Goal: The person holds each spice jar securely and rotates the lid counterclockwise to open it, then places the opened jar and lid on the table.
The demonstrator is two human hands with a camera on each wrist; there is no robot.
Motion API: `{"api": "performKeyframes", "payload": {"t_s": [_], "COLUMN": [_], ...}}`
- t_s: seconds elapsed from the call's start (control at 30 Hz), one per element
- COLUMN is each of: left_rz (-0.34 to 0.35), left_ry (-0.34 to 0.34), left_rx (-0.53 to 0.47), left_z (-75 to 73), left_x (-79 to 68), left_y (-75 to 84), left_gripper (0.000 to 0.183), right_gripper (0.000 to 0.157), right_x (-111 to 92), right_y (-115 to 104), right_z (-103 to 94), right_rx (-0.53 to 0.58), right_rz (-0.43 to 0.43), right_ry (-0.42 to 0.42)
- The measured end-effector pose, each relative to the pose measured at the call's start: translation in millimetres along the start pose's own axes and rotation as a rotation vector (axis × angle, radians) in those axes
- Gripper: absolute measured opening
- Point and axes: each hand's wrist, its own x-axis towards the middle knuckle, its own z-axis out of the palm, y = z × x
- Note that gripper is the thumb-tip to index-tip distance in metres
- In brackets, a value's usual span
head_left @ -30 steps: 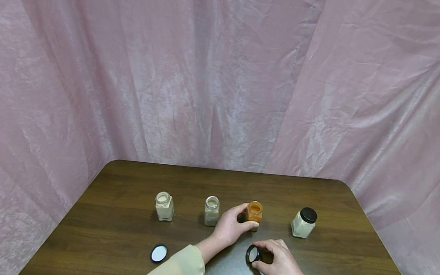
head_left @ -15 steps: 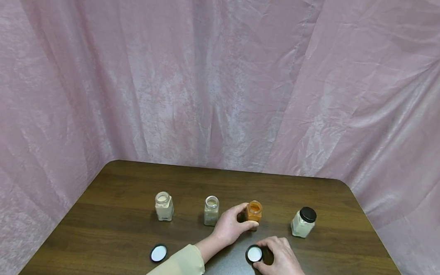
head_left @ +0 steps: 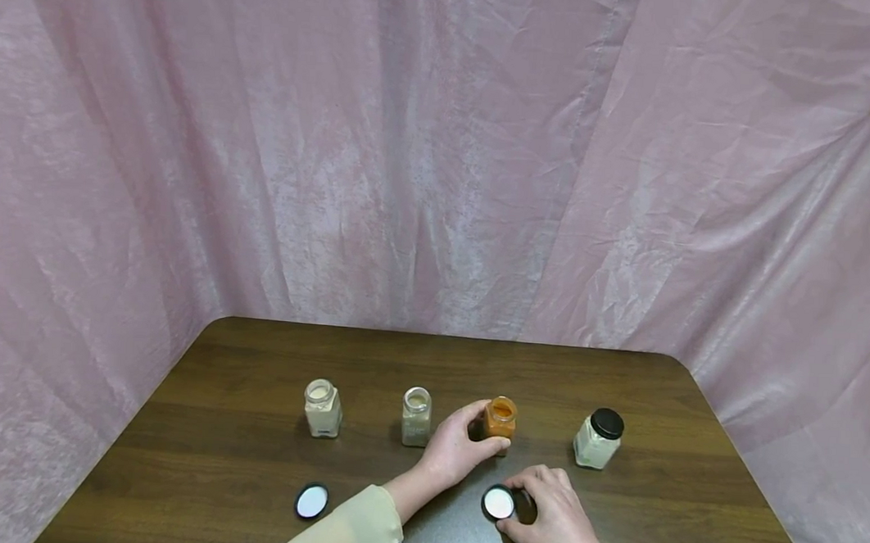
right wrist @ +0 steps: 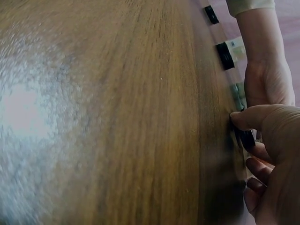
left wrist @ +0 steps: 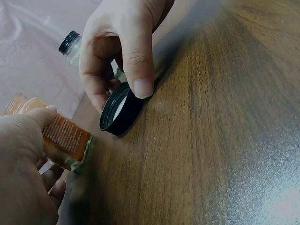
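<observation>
My left hand (head_left: 455, 451) grips an open glass jar of orange powder (head_left: 501, 418), which stands upright on the table. In the left wrist view, the thumb lies along the labelled side of this jar (left wrist: 65, 136). Between thumb and fingers, my right hand (head_left: 551, 511) pinches a black screw lid (head_left: 499, 502), its white inner face turned up, just in front of the jar. The left wrist view shows this lid (left wrist: 123, 108) tilted, close over the wood. Seen from the right wrist, the lid (right wrist: 246, 138) is partly hidden by the hand.
Two open jars of pale powder, one on the left (head_left: 323, 409) and one in the middle (head_left: 417, 418), stand in a row. A black-capped jar (head_left: 598, 438) stands at the right. Another upturned lid (head_left: 311, 501) lies front left on the brown table (head_left: 174, 455). Pink curtain (head_left: 441, 157) hangs behind.
The lid in my right hand has tipped from nearly on edge to facing up, and shifted slightly left. My left hand has stayed on the orange jar.
</observation>
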Motion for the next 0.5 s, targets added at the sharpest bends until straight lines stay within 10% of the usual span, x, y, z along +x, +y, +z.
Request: {"api": "performKeyframes", "payload": {"t_s": [0.5], "left_rz": [0.026], "left_ry": [0.038], "left_rx": [-0.048], "left_z": [-12.5], "left_x": [-16.7], "left_y": [17.3], "left_gripper": [0.087], "right_gripper": [0.047], "right_x": [-0.2], "right_y": [4.4], "right_z": [-2.4], "right_rx": [0.005], "right_rz": [-0.042], "right_ry": [-0.028]}}
